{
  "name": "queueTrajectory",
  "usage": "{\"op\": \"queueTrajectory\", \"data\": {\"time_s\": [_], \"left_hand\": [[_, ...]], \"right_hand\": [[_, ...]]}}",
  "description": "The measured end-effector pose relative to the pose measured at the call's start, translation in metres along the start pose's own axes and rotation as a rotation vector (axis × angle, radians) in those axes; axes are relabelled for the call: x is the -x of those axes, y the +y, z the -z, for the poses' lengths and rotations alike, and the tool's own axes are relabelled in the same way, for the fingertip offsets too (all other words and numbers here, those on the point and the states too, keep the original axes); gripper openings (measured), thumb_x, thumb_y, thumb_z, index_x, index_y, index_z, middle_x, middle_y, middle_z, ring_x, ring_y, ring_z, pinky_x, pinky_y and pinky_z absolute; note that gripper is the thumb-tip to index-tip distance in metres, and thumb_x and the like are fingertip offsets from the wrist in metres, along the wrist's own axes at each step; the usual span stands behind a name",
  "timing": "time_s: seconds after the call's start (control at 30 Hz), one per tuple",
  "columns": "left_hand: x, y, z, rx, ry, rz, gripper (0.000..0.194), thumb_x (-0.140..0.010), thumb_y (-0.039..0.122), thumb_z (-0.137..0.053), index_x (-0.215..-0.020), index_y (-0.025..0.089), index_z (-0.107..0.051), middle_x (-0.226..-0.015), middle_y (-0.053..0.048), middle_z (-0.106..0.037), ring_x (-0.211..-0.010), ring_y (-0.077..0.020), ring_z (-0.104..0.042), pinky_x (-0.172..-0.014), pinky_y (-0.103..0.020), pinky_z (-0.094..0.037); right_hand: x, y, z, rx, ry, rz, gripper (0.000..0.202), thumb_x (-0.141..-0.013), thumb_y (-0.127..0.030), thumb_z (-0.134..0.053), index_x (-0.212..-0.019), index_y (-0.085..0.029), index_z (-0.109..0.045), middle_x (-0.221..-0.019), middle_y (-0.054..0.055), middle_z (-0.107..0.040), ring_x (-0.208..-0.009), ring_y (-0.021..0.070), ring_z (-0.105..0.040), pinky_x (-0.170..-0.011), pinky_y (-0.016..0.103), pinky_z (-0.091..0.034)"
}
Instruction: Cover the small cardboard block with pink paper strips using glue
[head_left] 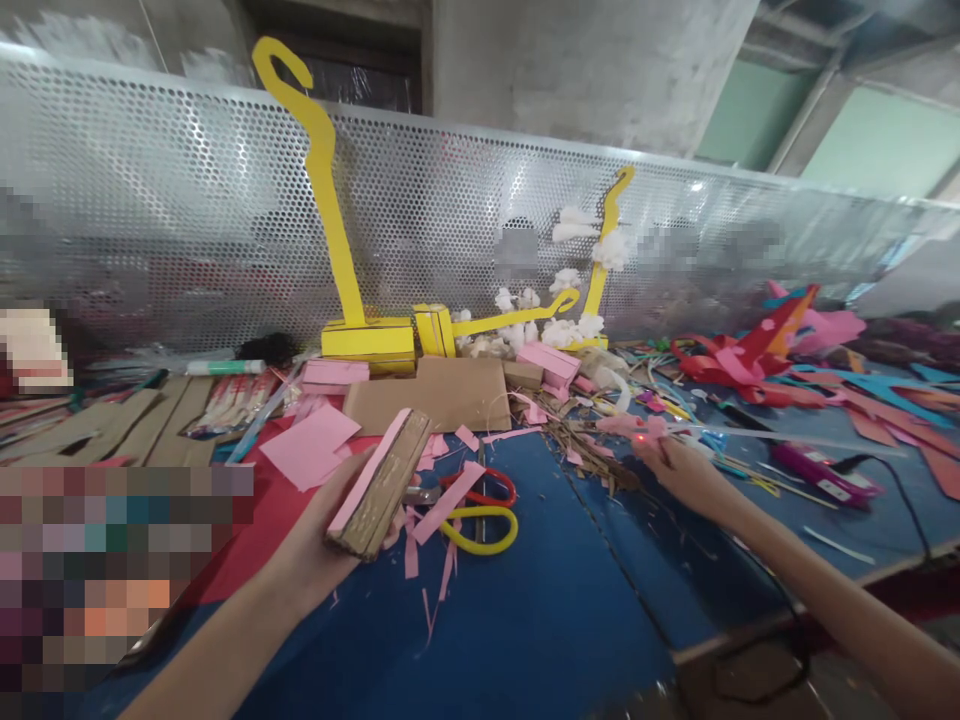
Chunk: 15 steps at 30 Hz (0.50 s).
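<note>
My left hand point(330, 525) is wrapped round a cardboard block point(390, 480) with pink paper along one side. The block is tilted above the table, left of scissors point(487, 530) with red and yellow handles. Over to the right, my right hand point(671, 465) is closed on a pink glue gun point(630, 428) with a small red light; a long clear stick extends from its rear. The gun's grip is mostly hidden by my fingers. Pink paper strips point(450, 505) lie over and beside the scissors.
Yellow hook shapes on boxes point(367, 340) stand by the perforated metal screen point(465, 220). Flat cardboard point(465, 395) and brown scraps lie in front. A purple device point(825, 475) with a cable is at right, below red paper pieces point(750, 360).
</note>
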<state>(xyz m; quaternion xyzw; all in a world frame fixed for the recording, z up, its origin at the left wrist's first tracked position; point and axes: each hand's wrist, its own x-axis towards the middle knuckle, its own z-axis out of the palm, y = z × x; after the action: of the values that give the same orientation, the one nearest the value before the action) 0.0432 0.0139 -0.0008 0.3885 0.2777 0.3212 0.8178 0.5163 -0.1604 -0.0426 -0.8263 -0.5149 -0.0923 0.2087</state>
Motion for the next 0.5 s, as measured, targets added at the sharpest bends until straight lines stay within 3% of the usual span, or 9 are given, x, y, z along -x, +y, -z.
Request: {"op": "queueTrajectory", "data": {"time_s": [0.13, 0.27, 0.4, 0.5], "left_hand": [[0.001, 0.001, -0.001, 0.014, 0.019, -0.008, 0.036, -0.098, 0.038, -0.056, -0.111, 0.009, -0.070, -0.100, -0.019, -0.075, -0.060, -0.0184, -0.066, -0.050, -0.028, -0.053], [0.001, 0.002, -0.004, 0.041, -0.010, -0.021, 0.033, -0.097, 0.037, -0.056, -0.114, 0.012, -0.069, -0.096, -0.016, -0.074, -0.059, -0.0183, -0.065, -0.050, -0.028, -0.052], [0.002, 0.002, -0.006, 0.049, 0.035, 0.021, 0.035, -0.099, 0.037, -0.053, -0.109, 0.008, -0.069, -0.092, -0.017, -0.074, -0.058, -0.0181, -0.065, -0.049, -0.028, -0.051], [0.001, 0.004, -0.006, 0.085, 0.031, 0.016, 0.034, -0.099, 0.036, -0.054, -0.106, 0.007, -0.070, -0.091, -0.015, -0.073, -0.058, -0.0171, -0.064, -0.049, -0.027, -0.052]], "right_hand": [[0.016, 0.001, 0.012, -0.021, -0.036, -0.024, 0.044, -0.095, -0.062, -0.042, -0.090, -0.022, -0.060, -0.082, 0.011, -0.074, -0.072, 0.0274, -0.070, -0.068, 0.036, -0.048], [0.036, 0.008, 0.020, -0.025, -0.001, -0.102, 0.047, -0.094, -0.062, -0.042, -0.112, -0.022, -0.060, -0.104, 0.014, -0.076, -0.086, 0.0308, -0.074, -0.076, 0.039, -0.052], [0.052, 0.011, 0.025, 0.026, 0.047, -0.163, 0.049, -0.089, -0.066, -0.046, -0.112, -0.024, -0.056, -0.102, 0.012, -0.075, -0.088, 0.0338, -0.074, -0.077, 0.044, -0.053], [0.069, -0.009, 0.031, 0.128, 0.128, -0.202, 0.046, -0.087, -0.069, -0.046, -0.106, -0.027, -0.056, -0.102, 0.014, -0.075, -0.093, 0.0401, -0.072, -0.074, 0.050, -0.053]]}}
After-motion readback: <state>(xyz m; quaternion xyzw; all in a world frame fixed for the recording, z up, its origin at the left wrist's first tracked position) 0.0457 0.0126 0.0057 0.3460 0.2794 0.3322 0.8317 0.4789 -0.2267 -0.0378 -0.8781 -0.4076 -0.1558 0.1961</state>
